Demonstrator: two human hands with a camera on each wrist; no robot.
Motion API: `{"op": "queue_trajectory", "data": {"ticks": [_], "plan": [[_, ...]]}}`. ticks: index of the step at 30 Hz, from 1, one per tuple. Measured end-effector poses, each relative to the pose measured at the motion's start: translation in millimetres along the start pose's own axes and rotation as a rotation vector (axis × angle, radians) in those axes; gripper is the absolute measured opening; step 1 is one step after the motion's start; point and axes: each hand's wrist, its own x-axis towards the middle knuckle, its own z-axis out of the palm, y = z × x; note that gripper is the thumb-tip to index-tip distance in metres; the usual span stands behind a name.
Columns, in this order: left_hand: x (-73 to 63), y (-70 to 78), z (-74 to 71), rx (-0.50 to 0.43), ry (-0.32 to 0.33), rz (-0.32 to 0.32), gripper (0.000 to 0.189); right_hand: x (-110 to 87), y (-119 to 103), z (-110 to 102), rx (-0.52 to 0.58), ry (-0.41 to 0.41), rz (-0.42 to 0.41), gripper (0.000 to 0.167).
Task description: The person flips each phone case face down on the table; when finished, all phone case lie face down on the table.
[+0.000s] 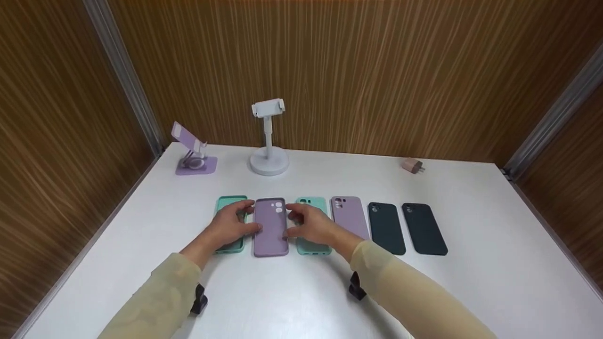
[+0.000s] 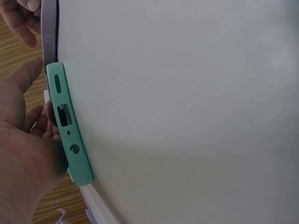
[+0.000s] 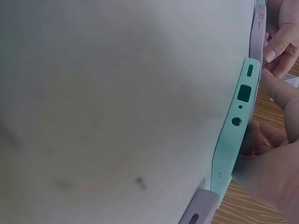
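Observation:
A light purple phone case (image 1: 271, 235) lies hollow side up on the white table, between the two hands in the head view. My left hand (image 1: 228, 225) reaches over a green phone case (image 1: 231, 248), with its thumb and index fingertip at the purple case's left edge. Over another green case (image 1: 314, 248), back side up, is my right hand (image 1: 313, 223); its thumb and index fingertip are at the purple case's right edge. Neither hand is wrapped around a case. In the left wrist view, the left thumb (image 2: 29, 74) points toward the purple case's end (image 2: 49, 39).
Farther right in the row lie a second purple case (image 1: 349, 217) and two dark cases (image 1: 387, 229), (image 1: 425, 229). Behind stand a purple folding stand (image 1: 193, 150) and a white phone stand (image 1: 269, 160). A pink charger plug (image 1: 412, 165) lies at the back right. Wood-grain panels enclose the table.

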Motion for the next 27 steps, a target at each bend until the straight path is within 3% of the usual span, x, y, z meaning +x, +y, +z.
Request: {"op": "queue_trajectory", "data": {"ticks": [13,21,27], "plan": [[-2.0,1.5,0.2,0.068,-0.034,0.047,0.084,-2.1,1.0,-2.7,-0.035,-0.038,-0.022,0.083],[-2.2,1.5,4.1,0.101,-0.045,0.011,0.085,-2.2,3.4,-1.1,-0.069,-0.042,-0.034,0.082],[-1.1,0.3,3.7,0.115,-0.046,0.03,0.084,-1.0,4.7,-1.3,-0.054,-0.041,-0.064,0.081]]}}
